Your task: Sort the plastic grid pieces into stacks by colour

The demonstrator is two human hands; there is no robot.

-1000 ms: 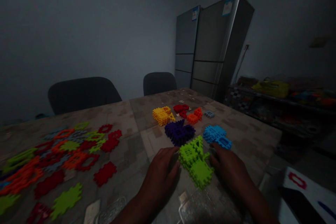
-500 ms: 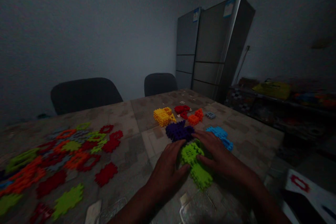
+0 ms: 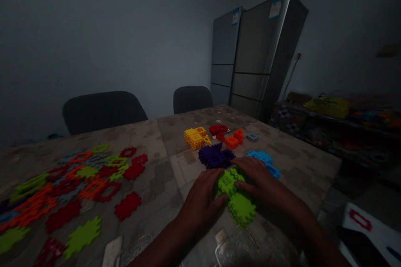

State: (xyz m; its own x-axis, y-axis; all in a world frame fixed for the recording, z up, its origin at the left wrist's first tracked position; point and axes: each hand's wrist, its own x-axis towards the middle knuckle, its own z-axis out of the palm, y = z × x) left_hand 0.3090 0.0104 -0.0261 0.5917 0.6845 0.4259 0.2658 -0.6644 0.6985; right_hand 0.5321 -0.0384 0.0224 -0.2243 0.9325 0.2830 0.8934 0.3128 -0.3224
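Observation:
Both hands are closed around a stack of lime-green interlocking toy pieces on the table. My left hand presses its left side, fingers along the far edge and thumb at the near side. My right hand grips the right side, its thumb lying over the top. Just beyond the fingertips sits a dark purple stack of interlocking pieces. Some light-blue pieces lie past my right hand. The underside of the green stack is hidden.
Yellow pieces, red pieces, orange pieces and a grey piece stand farther back. Many loose flat pieces, such as a red one, spread over the left of the table. Chairs line the far side.
The whole view has shifted slightly. Both hands stay on the green stack, and the right fingers sit a little closer over its far edge.

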